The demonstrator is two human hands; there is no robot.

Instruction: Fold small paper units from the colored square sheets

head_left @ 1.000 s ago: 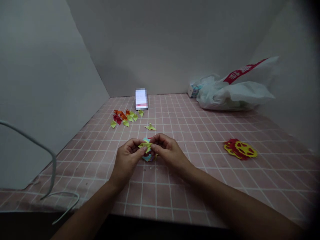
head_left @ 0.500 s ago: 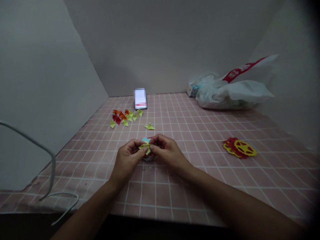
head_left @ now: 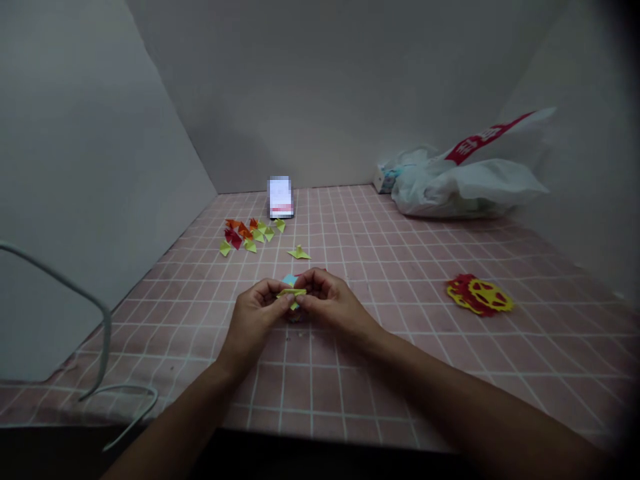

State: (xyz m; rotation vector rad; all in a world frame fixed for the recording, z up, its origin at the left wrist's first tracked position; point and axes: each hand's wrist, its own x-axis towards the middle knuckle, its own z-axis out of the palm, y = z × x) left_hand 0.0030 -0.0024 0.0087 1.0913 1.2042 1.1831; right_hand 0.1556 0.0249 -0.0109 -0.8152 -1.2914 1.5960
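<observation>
A small folded yellow paper [head_left: 292, 292] is pinched between my two hands near the middle of the table. My left hand [head_left: 257, 313] grips its left side between thumb and fingers. On the other side, my right hand [head_left: 335, 303] pinches the right part. Beneath and behind the fingers, a light-blue paper piece [head_left: 291, 279] shows, mostly hidden by my hands. Just beyond them lies a single yellow origami bird [head_left: 299, 253]. Farther back on the left is a group of small folded birds, several yellow ones [head_left: 251, 246] with orange ones [head_left: 245, 231] and a red one [head_left: 233, 239].
A phone [head_left: 281, 198] with a lit screen stands behind the birds. At the back right sit a white plastic bag [head_left: 465, 187] and a small box [head_left: 384, 179]. Red and yellow cut-out discs [head_left: 480, 295] lie on the right. A cable [head_left: 103, 333] loops over the left front edge.
The yellow paper has tilted slightly between my fingertips, its upper edge now lying flatter. My right fingers have shifted a little; everything else stays put.
</observation>
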